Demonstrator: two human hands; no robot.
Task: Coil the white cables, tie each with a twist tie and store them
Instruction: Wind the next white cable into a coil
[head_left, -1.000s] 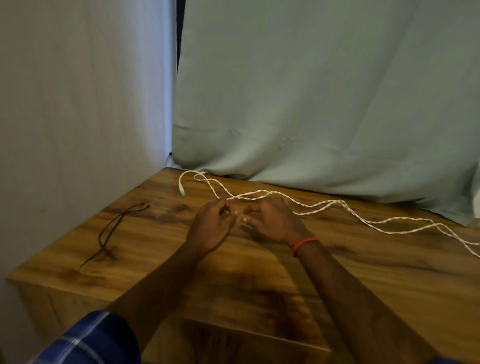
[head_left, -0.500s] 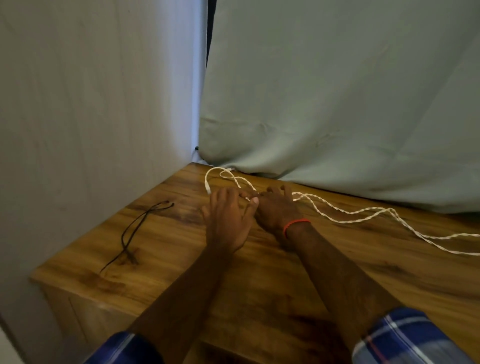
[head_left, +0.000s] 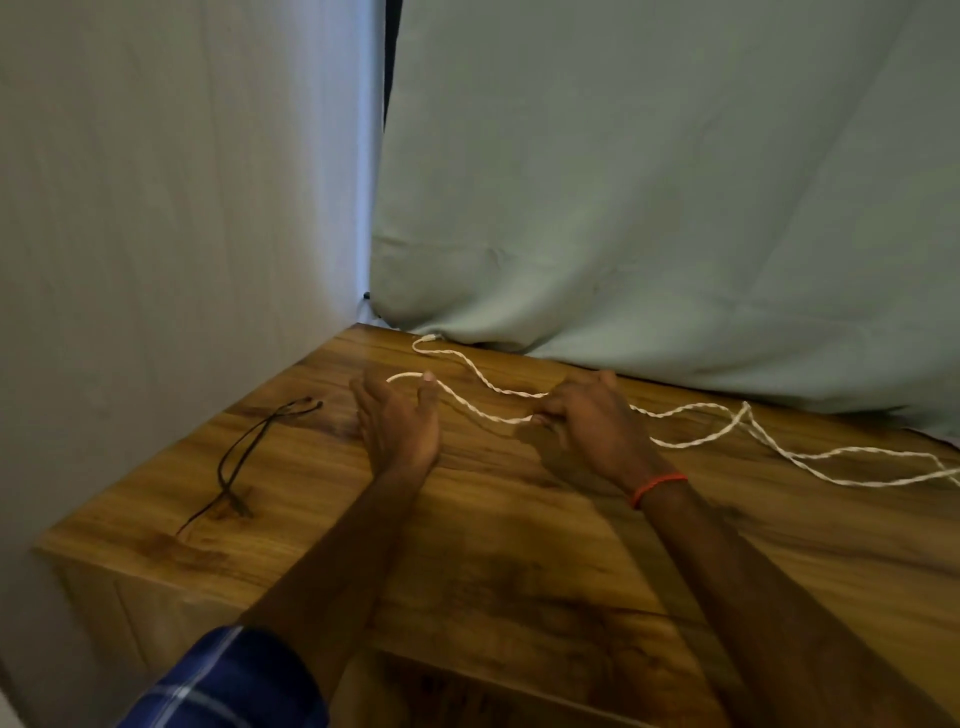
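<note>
A long white twisted cable (head_left: 693, 442) snakes across the wooden table (head_left: 498, 525) from the back corner off to the right edge. My left hand (head_left: 397, 423) is held up with straight fingers, and a loop of the cable runs across from its fingertips to its thumb. A short way to the right, my right hand (head_left: 592, 428) has its fingers curled round the same cable and pinches it at the knuckle side. The stretch of cable between my two hands hangs slightly slack. One end of the cable lies by the curtain at the back.
Thin black twist ties (head_left: 249, 452) lie on the table's left part, near the white wall (head_left: 171, 234). A pale green curtain (head_left: 649, 182) hangs along the back edge. The table's front edge and a cabinet front show below my forearms.
My hands, pressed together a second ago, have drawn apart. The left one has opened with a cable loop over it, and the right has slid to the right along the cable.
</note>
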